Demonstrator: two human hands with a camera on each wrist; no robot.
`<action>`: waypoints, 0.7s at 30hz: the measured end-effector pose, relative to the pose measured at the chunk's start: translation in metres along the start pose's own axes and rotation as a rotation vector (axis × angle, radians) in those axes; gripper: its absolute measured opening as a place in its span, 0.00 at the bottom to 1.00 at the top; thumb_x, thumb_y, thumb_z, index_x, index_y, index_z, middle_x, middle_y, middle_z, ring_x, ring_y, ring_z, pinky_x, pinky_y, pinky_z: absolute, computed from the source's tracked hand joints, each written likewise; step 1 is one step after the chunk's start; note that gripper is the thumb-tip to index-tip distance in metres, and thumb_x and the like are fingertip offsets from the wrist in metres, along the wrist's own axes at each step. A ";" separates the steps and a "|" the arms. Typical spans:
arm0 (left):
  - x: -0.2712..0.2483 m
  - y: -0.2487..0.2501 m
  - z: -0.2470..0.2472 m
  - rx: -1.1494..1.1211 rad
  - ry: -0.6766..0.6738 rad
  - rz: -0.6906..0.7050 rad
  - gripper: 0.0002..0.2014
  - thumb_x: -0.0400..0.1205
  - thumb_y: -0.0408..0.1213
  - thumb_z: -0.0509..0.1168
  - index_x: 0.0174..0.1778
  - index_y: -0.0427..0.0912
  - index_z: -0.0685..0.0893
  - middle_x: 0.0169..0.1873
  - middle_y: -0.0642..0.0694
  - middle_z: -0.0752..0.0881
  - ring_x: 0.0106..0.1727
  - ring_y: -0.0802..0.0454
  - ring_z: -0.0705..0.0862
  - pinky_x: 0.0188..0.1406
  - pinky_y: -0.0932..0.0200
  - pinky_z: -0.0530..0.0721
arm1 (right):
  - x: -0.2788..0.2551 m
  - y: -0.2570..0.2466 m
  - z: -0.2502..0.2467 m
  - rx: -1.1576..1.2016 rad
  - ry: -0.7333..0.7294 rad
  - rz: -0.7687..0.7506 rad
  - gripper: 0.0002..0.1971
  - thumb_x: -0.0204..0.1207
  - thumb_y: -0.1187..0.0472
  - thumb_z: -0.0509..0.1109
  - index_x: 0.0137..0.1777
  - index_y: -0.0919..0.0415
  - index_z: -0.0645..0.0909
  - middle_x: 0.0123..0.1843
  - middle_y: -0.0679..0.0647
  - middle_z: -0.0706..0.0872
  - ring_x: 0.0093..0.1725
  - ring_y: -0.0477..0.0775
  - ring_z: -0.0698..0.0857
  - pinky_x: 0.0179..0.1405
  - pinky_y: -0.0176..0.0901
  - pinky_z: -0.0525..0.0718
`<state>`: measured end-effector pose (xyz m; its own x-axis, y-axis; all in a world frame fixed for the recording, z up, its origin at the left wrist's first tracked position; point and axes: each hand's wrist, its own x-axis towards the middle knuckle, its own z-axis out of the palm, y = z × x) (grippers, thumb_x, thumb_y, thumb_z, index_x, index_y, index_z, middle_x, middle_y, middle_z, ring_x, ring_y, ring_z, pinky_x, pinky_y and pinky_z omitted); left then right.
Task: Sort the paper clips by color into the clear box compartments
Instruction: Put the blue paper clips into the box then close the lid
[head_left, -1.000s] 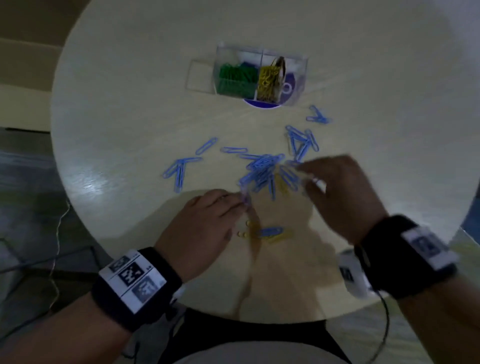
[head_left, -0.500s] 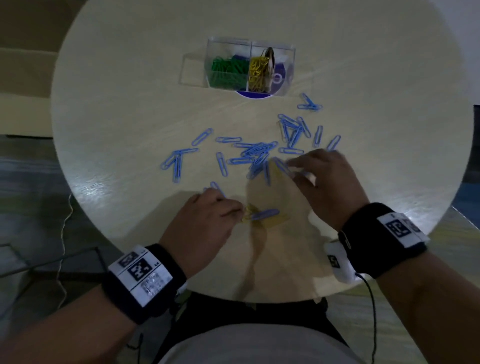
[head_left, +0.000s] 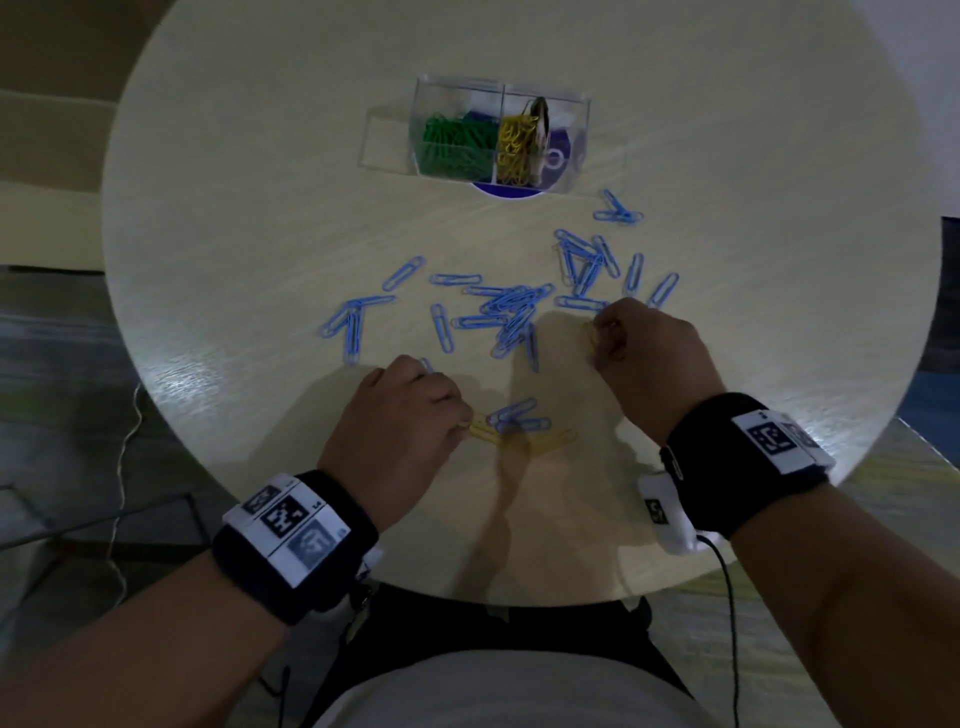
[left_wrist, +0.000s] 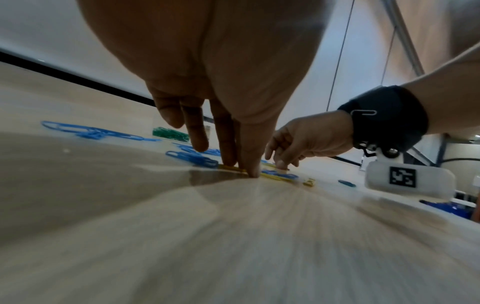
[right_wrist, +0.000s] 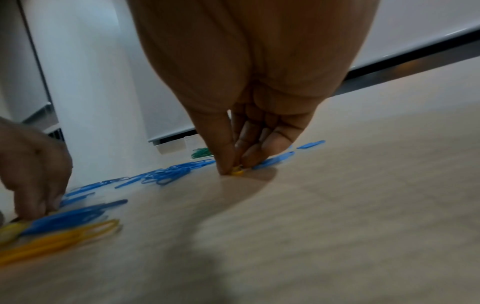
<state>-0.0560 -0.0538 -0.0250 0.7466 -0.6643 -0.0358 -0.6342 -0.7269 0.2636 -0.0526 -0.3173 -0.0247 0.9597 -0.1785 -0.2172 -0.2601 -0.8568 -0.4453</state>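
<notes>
A clear box (head_left: 498, 91) stands at the far side of the round table, with green clips (head_left: 452, 145) in its left compartment and yellow clips (head_left: 517, 148) in the one beside it. Several blue clips (head_left: 511, 312) lie scattered mid-table. My left hand (head_left: 465, 418) pinches the end of a yellow clip (head_left: 485, 434) that lies tangled with two blue clips (head_left: 519, 415); the fingertips (left_wrist: 250, 170) press it to the wood. My right hand (head_left: 597, 338) pinches another yellow clip (right_wrist: 237, 171) between thumb and fingers at the blue pile's right edge.
A purple disc (head_left: 506, 189) shows under the box, and a dark binder clip (head_left: 540, 119) stands in it beside the yellow clips. A further yellow clip (head_left: 553, 441) lies right of my left hand. The table's near edge (head_left: 493, 603) is close to my body.
My left hand has closed on the yellow clip near the table's front. My right hand has left the blue pile's middle and curled round a yellow clip at its right edge.
</notes>
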 end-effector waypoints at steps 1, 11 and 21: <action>-0.001 -0.004 -0.002 -0.013 0.003 -0.023 0.07 0.77 0.48 0.67 0.42 0.52 0.87 0.42 0.57 0.86 0.49 0.46 0.79 0.45 0.44 0.79 | 0.000 0.002 -0.001 0.003 -0.003 0.006 0.12 0.68 0.62 0.73 0.51 0.54 0.82 0.47 0.57 0.89 0.50 0.63 0.85 0.45 0.47 0.79; 0.000 -0.008 -0.013 -0.007 -0.062 -0.103 0.15 0.68 0.53 0.75 0.48 0.53 0.87 0.42 0.56 0.85 0.49 0.46 0.78 0.46 0.48 0.78 | 0.008 0.003 -0.008 -0.138 -0.055 -0.159 0.07 0.65 0.51 0.75 0.43 0.45 0.88 0.44 0.52 0.85 0.47 0.65 0.81 0.51 0.54 0.80; 0.003 -0.002 -0.010 -0.129 -0.201 -0.155 0.09 0.69 0.37 0.74 0.41 0.50 0.82 0.36 0.50 0.84 0.43 0.41 0.81 0.43 0.49 0.79 | -0.005 -0.009 -0.009 -0.128 -0.187 -0.224 0.10 0.69 0.63 0.66 0.47 0.53 0.85 0.42 0.57 0.89 0.47 0.65 0.83 0.46 0.50 0.79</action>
<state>-0.0506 -0.0527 -0.0160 0.7696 -0.5774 -0.2725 -0.4750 -0.8030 0.3599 -0.0541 -0.3124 -0.0119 0.9524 0.1029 -0.2871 -0.0179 -0.9209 -0.3895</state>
